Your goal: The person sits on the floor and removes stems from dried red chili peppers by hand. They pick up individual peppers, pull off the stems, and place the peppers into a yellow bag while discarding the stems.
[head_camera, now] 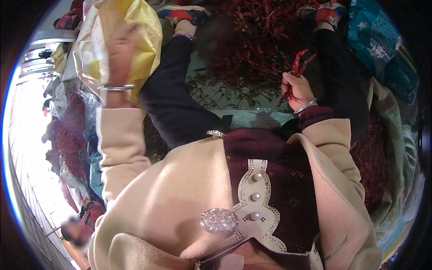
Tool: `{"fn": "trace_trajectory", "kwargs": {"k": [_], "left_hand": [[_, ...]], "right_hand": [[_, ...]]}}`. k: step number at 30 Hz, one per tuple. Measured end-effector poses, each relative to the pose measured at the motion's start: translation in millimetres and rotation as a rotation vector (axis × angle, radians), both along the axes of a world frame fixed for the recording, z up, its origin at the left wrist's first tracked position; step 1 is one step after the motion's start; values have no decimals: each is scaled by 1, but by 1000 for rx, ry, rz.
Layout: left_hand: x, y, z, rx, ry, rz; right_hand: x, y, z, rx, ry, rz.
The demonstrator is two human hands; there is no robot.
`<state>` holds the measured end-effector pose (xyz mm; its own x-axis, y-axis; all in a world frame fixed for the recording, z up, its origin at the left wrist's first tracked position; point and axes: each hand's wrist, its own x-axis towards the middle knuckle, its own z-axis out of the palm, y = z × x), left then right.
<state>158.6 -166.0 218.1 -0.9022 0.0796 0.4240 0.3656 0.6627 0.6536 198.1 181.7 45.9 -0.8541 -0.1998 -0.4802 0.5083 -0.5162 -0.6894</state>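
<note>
Several dried red chillies (298,64) are gripped in my right hand (298,89), their ends sticking out above and below the curled fingers. On the left, my left hand (122,55) is blurred over a white and yellow plastic sack (150,37). Whether its fingers hold anything cannot be made out. Between my feet spreads a heap of dried red chillies (249,60). Greenish-brown loose stems (216,88) lie scattered at the heap's near side, on a pale sheet (236,114).
A teal printed bag (381,47) stands beside my right leg. Mesh sacks of red chillies (369,165) are at far right, and more red sacks (71,138) line the left. Another person (76,231) is at lower left. My dark-trousered legs (175,91) flank the heap.
</note>
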Motion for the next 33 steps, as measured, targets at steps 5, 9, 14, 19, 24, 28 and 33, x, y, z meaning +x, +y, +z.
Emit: {"fn": "trace_trajectory", "kwargs": {"k": [5, 9, 14, 19, 24, 28, 33], "left_hand": [[-15, 88, -118, -768, -557, -113], [-17, 111, -189, -843, -781, -101], [-21, 121, -230, -805, -695, -31], [-27, 107, -219, -522, -773, -58], [-1, 117, -159, 572, -1057, -79], [20, 137, -165, 269, -783, -114], [57, 187, -159, -210, -528, -243]], "right_hand": [[-1, -1, 1, -73, 11, 56], [-4, -2, -1, -38, -1, 46], [-5, -8, -4, 3, -62, 71], [-5, -8, -3, -1, -53, 48], [-6, -6, -10, -98, -22, 91], [-2, -14, -13, 12, -56, 129], [7, -24, -8, 82, 31, 193]]}}
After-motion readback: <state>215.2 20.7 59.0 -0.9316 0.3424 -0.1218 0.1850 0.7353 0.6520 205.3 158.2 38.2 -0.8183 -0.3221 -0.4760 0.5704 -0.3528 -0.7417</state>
